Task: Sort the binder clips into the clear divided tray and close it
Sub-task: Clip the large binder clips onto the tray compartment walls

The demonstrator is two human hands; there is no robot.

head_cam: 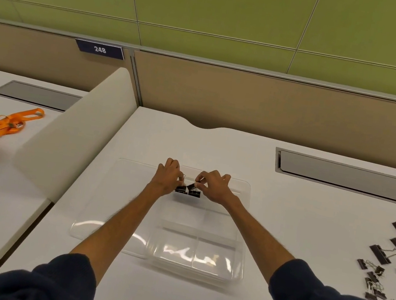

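Small black binder clips with wire handles are pinched by the fingers of left hand and right hand over a far compartment of the clear glossy divided tray, mid-worktop, lid open leftward; loose clips heaped by the right edge.

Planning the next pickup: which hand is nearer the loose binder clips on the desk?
Right. The right hand is over the tray, on the loose binder clips' side; the left hand sits beside it, farther away.
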